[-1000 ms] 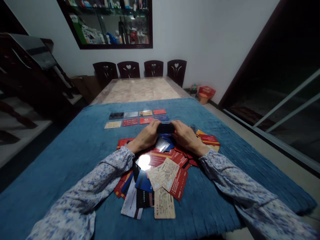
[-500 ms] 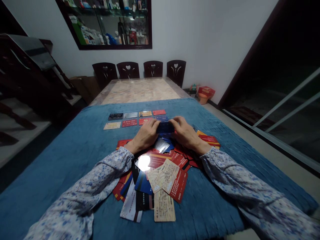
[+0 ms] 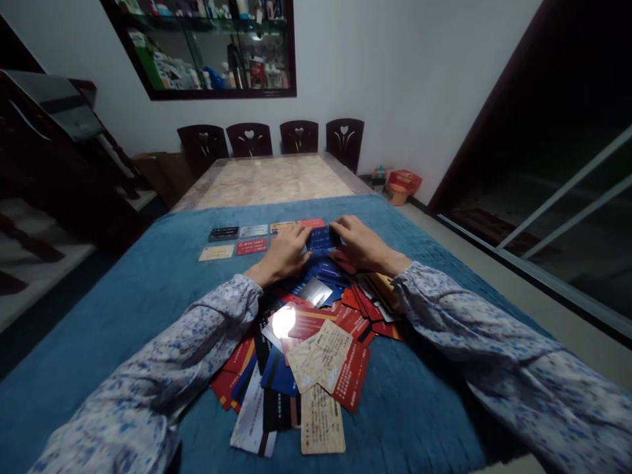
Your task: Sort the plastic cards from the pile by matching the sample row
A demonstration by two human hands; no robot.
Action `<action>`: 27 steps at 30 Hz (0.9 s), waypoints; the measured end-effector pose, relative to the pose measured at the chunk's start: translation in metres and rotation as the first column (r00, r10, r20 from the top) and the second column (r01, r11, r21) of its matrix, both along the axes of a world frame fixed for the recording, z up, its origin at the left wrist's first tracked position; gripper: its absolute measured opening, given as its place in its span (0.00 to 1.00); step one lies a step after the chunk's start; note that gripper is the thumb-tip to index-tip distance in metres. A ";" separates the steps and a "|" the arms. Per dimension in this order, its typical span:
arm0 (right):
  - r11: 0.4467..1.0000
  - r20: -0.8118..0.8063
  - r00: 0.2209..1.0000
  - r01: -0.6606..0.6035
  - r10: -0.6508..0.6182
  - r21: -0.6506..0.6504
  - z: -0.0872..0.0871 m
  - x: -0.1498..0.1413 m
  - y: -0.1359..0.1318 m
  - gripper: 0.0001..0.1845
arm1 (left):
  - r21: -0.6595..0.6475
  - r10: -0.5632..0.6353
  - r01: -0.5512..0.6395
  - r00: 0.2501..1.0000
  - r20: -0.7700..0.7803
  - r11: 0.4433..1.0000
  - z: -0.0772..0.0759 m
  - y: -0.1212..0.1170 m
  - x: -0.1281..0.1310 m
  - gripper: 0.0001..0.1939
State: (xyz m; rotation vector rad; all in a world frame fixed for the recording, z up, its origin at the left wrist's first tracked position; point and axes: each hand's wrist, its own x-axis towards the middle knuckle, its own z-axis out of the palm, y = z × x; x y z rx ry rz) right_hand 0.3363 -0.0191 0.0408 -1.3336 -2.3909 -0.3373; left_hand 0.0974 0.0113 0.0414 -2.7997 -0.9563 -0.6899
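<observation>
Your left hand [image 3: 289, 253] and right hand [image 3: 363, 243] meet over the middle of the blue cloth [image 3: 123, 296], which covers the near part of the tabletop [image 3: 276, 178] and stops short of its far edge. Between them you have a dark blue card [image 3: 321, 238], its printed face partly in view; the fingers of your left hand are closed on its left end and those of your right hand on its right end, with only the card's width separating the two grips. Nearer to you, a loose pile of cards [image 3: 311, 322] spreads toward the near edge of the tabletop, overlapping at many angles. A silver card [image 3: 316, 292] lies in it just on your side of your hands, and at its near end are a cream card [image 3: 322, 421] with dense print and a white card [image 3: 254, 421] with a dark stripe. Beyond the pile, toward the far edge of the cloth, cards lie flat in two rows. The farther row runs from the left with a black card [image 3: 224, 234], a pale silver card [image 3: 253, 231], a gold card [image 3: 282, 228] and a bright red card [image 3: 312, 222]; the nearer one begins with a pale yellow card [image 3: 216, 253] and a red card [image 3: 251, 246], and your left hand hides part of what follows
</observation>
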 end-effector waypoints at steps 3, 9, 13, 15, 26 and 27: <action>0.999 0.002 1.000 -0.019 0.019 -0.028 -0.001 0.003 0.012 0.24 | -0.014 0.014 -0.014 1.000 -0.026 1.000 0.000 0.009 0.002 0.20; 0.995 0.021 1.000 -0.006 0.008 -0.101 -0.004 0.005 0.036 0.20 | -0.056 0.065 -0.068 0.996 -0.053 0.996 -0.005 0.030 0.005 0.21; 0.988 0.005 1.000 0.000 0.001 -0.157 -0.007 0.006 0.049 0.18 | -0.056 0.073 -0.078 0.993 -0.093 0.995 -0.011 0.044 0.006 0.18; 0.981 0.006 1.000 0.005 -0.004 -0.195 -0.007 0.005 0.053 0.17 | -0.062 0.083 -0.091 0.990 -0.112 0.994 -0.014 0.050 0.007 0.17; 0.949 0.090 0.994 0.079 -0.054 -0.306 -0.009 0.000 0.073 0.18 | -0.133 0.120 -0.143 0.978 -0.170 0.981 -0.019 0.066 0.013 0.13; 0.947 0.093 0.994 0.080 -0.053 -0.312 -0.010 -0.001 0.075 0.18 | -0.139 0.122 -0.147 0.977 -0.175 0.979 -0.019 0.067 0.014 0.13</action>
